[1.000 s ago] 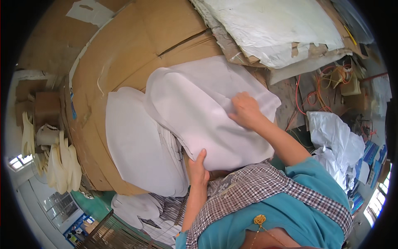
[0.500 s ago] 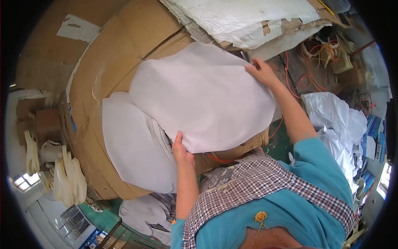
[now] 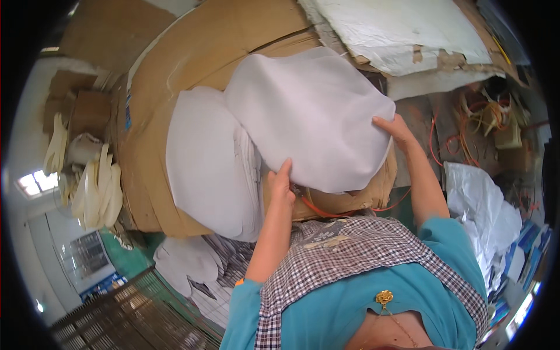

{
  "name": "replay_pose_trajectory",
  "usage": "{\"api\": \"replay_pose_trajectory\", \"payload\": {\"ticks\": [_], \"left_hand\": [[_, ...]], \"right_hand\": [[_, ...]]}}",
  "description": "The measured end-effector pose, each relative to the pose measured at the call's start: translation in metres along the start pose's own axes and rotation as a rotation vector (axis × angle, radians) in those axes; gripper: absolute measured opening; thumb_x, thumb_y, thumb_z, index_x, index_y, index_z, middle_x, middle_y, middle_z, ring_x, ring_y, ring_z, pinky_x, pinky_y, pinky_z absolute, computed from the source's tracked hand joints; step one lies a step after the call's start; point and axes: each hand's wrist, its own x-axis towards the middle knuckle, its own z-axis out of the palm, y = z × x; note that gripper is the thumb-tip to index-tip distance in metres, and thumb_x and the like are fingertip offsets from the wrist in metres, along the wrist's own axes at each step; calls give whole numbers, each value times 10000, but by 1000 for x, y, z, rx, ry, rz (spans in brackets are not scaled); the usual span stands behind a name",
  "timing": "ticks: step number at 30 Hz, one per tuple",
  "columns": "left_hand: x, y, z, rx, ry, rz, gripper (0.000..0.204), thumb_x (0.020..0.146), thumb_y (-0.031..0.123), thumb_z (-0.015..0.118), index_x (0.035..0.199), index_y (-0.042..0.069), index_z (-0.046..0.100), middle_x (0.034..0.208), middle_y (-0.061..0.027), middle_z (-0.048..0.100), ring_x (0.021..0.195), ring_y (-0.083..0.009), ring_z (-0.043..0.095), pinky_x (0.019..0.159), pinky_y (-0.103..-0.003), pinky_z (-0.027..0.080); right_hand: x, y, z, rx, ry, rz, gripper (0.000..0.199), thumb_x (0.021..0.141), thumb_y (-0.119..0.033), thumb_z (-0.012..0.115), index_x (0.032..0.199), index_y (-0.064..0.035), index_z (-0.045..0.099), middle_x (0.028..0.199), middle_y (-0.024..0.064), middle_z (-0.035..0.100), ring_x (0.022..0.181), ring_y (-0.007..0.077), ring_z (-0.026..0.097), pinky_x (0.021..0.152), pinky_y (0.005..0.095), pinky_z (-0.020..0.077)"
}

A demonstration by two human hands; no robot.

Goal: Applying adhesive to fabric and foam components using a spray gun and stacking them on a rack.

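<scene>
A large, pale grey, rounded sheet of soft material lies in front of me, its surface bulging in soft folds. My left hand pinches its near edge, thumb on top and the other fingers partly hidden. At the right edge, my right hand grips the same sheet, with its fingers tucked underneath. Just left of it rests a stack of similar pale sheets, the layered edges showing on its right side. The held sheet overlaps this stack slightly.
Brown cardboard covers the work surface. White sheeting lies at the far right, near orange cords. Silvery plastic stands to my right. Below left are more grey pieces and a slatted rack. Cream strips hang at left.
My right hand has shifted to a thumb-on-top grip on the sheet's right edge, and the sheet now bulges and creases more. The whole view has turned, so the surroundings sit differently.
</scene>
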Motion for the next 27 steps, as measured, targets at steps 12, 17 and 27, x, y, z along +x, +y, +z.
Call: {"api": "replay_pose_trajectory", "payload": {"ticks": [12,17,27], "left_hand": [[-17,24,32,-386,-307,-129,498,779,257,613,1178,4,455,1177,-116,510,1053,-268,502,937,-406,383],[-10,16,32,-407,-346,-129,435,694,212,694,1067,42,547,1075,-83,575,997,-255,529,909,-416,407],[-56,97,106,-574,-481,5,454,741,135,582,1167,45,454,1142,-99,520,1055,-263,492,925,-431,392]], "right_hand": [[31,-31,6,-44,23,68,449,650,-249,715,993,19,601,863,93,631,727,189,603,681,309,476],[24,-18,5,27,74,217,527,690,-299,703,1096,-3,544,961,103,613,825,182,587,741,308,460],[-15,38,-43,96,480,13,394,829,-407,523,1004,-57,575,866,24,570,802,115,523,682,248,413]]}}
